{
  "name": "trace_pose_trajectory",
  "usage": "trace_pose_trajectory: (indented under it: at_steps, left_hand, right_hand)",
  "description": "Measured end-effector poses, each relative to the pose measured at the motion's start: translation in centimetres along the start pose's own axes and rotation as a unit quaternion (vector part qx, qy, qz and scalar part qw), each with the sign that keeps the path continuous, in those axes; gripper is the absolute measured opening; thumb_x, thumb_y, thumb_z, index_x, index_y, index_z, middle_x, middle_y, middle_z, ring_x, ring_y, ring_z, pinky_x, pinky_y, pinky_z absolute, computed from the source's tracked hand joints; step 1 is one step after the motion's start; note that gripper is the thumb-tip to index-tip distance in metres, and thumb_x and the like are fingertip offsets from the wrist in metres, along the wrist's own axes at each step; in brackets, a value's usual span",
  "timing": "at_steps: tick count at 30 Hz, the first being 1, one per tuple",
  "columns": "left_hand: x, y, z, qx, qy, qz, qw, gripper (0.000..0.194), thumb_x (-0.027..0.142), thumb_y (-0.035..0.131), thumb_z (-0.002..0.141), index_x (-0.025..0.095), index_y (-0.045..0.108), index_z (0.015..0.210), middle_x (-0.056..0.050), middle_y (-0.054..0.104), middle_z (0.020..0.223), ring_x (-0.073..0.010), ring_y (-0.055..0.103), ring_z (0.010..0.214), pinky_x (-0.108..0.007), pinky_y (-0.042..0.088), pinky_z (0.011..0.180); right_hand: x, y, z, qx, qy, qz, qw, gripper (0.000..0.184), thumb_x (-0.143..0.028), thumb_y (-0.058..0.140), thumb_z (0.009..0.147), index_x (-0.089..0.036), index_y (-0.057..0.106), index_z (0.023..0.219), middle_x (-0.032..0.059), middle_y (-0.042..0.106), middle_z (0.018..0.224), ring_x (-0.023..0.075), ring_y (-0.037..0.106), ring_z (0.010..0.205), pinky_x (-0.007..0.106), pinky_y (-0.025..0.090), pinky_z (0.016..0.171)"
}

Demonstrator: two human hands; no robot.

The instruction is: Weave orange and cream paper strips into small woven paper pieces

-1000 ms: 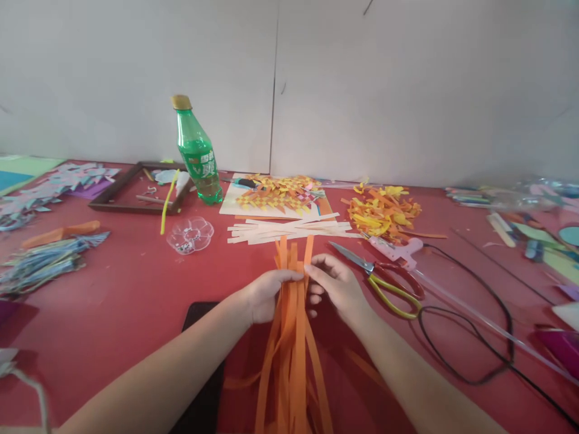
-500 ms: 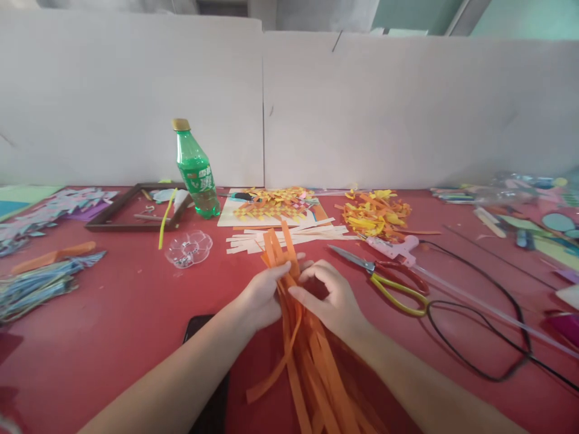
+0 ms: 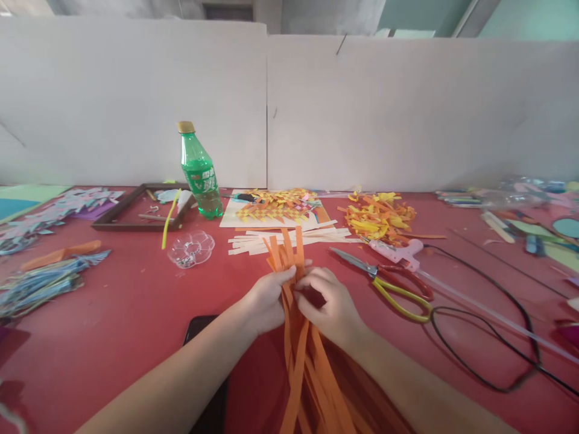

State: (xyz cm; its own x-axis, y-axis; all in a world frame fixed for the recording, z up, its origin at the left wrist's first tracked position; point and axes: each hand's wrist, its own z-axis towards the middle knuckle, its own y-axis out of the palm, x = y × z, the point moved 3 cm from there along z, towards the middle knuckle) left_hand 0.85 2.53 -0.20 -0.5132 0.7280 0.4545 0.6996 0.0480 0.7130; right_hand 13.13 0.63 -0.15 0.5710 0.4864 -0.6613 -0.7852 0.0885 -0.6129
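So I'm looking at a red tabletop (image 3: 136, 313) backed by pale panels (image 3: 136, 102) meeting at a seam, with grey room and a greenish patch showing over their top edge. Clear flower-shaped dish (image 3: 208, 242) has small bits in it, too tiny for me to make out. Dark frame (image 3: 131, 227) behind it surrounds a thin stick and some whitish scraps; a yellow strip (image 3: 169, 218) hangs over its near edge. Capped green bottle (image 3: 203, 187) stands by the frame, can't judge the fill. Orange strips (image 3: 298, 361) are front and center: my left hand (image 3: 266, 301) has them clamped under the thumb. My right hand (image 3: 330, 307) is curled close against them, can't tell if it's pinching any.
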Motion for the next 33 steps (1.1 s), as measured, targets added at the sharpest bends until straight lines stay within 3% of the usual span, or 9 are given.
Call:
trace_pose_trajectory:
  at_steps: [7,10,14,17,23,27,33]
  left_hand:
    - [-0.05,0.15,-0.11,-0.019,-0.001,0.03,0.999,0.034,0.021,0.04,0.097,0.011,0.066,0.116,-0.008,0.069,0.082,-0.0179,0.066,0.075,-0.028,0.049,0.073]
    - [0.01,0.29,-0.26,-0.016,-0.009,0.032,0.999,0.032,0.022,0.039,0.097,0.011,0.069,0.102,-0.007,0.067,0.077,-0.0167,0.064,0.07,-0.028,0.048,0.072]
    - [0.08,0.16,-0.29,-0.011,-0.022,0.04,0.999,0.033,0.026,0.042,0.096,0.011,0.068,0.082,-0.005,0.062,0.067,-0.0162,0.061,0.063,-0.029,0.048,0.068]
    - [0.06,-0.03,-0.22,-0.011,-0.03,0.042,0.999,0.034,0.028,0.04,0.097,0.012,0.069,0.09,-0.005,0.061,0.067,-0.0175,0.062,0.064,-0.029,0.047,0.065]
    - [-0.01,-0.17,-0.02,-0.033,-0.021,0.029,0.999,0.034,0.026,0.04,0.097,0.012,0.068,0.11,-0.006,0.064,0.076,-0.0182,0.065,0.076,-0.029,0.049,0.076]
    - [0.03,-0.17,-0.09,-0.03,-0.016,0.027,0.999,0.034,0.027,0.041,0.097,0.011,0.068,0.109,-0.006,0.065,0.076,-0.0177,0.065,0.075,-0.028,0.05,0.074]
    - [0.11,0.05,-0.09,0.009,-0.024,0.058,0.998,0.032,0.022,0.04,0.096,0.009,0.068,0.097,-0.008,0.067,0.074,-0.0177,0.066,0.066,-0.028,0.052,0.068]
  right_hand:
    - [-0.02,0.03,0.19,-0.028,0.054,0.0,0.998,0.012,-0.022,0.065,0.075,-0.022,0.053,0.075,0.0031,0.059,0.078,0.0197,0.056,0.076,0.032,0.047,0.066]
    - [-0.17,0.01,0.13,-0.026,0.037,0.0,0.999,0.012,-0.019,0.063,0.077,-0.022,0.052,0.076,0.0023,0.058,0.076,0.0187,0.054,0.074,0.031,0.046,0.065]
    - [-0.35,-0.06,0.06,-0.015,-0.016,-0.002,1.0,0.016,-0.013,0.059,0.081,-0.021,0.056,0.094,0.0024,0.057,0.079,0.0191,0.055,0.078,0.033,0.046,0.071]
    - [-0.27,0.01,0.0,-0.02,-0.03,0.003,0.999,0.021,-0.013,0.058,0.083,-0.022,0.058,0.102,0.0031,0.057,0.082,0.0191,0.055,0.081,0.033,0.047,0.074]
    - [-0.12,0.18,-0.08,-0.033,-0.035,0.006,0.999,0.014,-0.012,0.056,0.084,-0.022,0.057,0.093,0.0035,0.057,0.082,0.0197,0.053,0.082,0.033,0.047,0.074]
    - [-0.19,0.19,-0.14,-0.051,-0.035,0.004,0.998,0.021,-0.01,0.055,0.084,-0.022,0.057,0.101,0.0049,0.057,0.088,0.0207,0.053,0.087,0.034,0.048,0.077]
    - [-0.28,0.33,-0.19,-0.058,-0.021,0.014,0.998,0.013,-0.009,0.054,0.082,-0.022,0.053,0.082,0.0027,0.055,0.081,0.0197,0.053,0.083,0.034,0.047,0.075]
